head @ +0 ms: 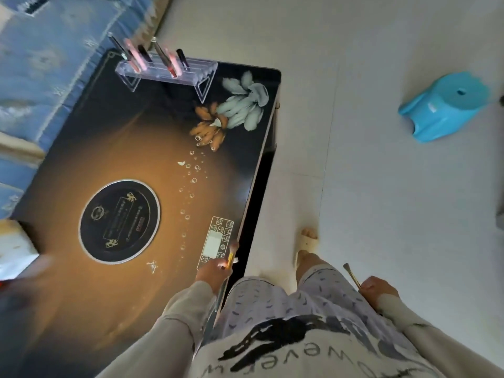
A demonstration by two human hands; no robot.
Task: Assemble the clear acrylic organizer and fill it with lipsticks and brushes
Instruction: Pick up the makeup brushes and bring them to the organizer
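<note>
My left fingers (216,269) pinch a yellow-handled brush (230,261) above the bench (122,148) edge, and my right fingers (368,287) grip a gold-handled brush (351,275) beside me. The acrylic organizer (166,75), holding lipsticks (172,64), stands far ahead. I should step closer and slot each brush upright.

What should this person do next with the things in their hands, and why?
Probably carry them to the organizer at the table's far end and slot one in: the right hand grips a brush, the left hand a slim yellow item, and the organizer's right end looks unfilled.

Home: sofa (41,77), glass coffee table (95,159)
</note>
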